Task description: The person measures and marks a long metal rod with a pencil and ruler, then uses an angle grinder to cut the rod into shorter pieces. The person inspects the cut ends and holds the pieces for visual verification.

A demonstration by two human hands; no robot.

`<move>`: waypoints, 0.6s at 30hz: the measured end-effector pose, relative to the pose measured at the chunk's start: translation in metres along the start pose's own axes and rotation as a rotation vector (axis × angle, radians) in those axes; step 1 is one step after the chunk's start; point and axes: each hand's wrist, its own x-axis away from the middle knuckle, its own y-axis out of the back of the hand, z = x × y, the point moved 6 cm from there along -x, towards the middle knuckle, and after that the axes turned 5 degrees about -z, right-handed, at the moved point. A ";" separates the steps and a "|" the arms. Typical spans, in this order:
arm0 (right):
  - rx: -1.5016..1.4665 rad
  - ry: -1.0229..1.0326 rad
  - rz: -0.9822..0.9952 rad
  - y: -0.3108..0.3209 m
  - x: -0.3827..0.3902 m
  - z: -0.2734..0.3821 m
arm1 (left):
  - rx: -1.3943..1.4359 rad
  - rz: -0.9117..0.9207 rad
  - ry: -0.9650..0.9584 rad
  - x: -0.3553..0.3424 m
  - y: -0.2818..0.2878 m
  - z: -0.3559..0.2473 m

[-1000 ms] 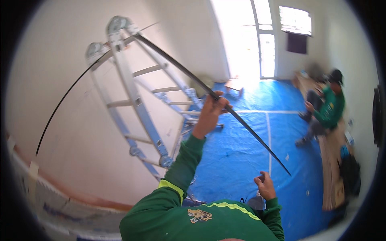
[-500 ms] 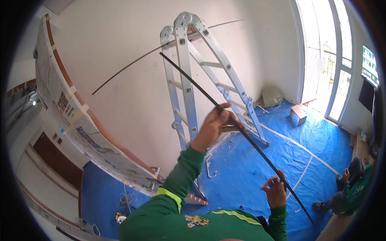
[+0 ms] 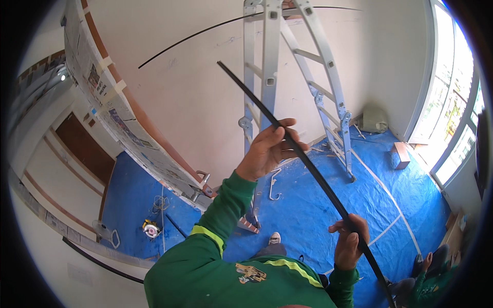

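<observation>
A long, thin black strip runs slantwise across the view, its upper end in front of the ladder and its lower end at the bottom right. My left hand is closed round its upper part, the thumb near and the fingers behind. Lower down, my right hand grips the same strip between thumb and fingers. Behind the strip stands a silver folding ladder with its legs spread. A second dark strip stretches along the pale wall behind the ladder's top.
Blue sheeting covers the floor. A newspaper-covered door panel is at the left, beyond a power tool with a cord. A small box is by the bright glass door. Another person sits at lower right.
My view has shifted, so the ladder and wall strip appear higher and further right. Both hands keep their hold on the strip; the right hand's fingers have closed more round it.
</observation>
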 end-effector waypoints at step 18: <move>0.264 0.303 0.365 -0.224 -0.121 0.020 | 0.362 0.044 -0.832 -0.039 0.241 -0.269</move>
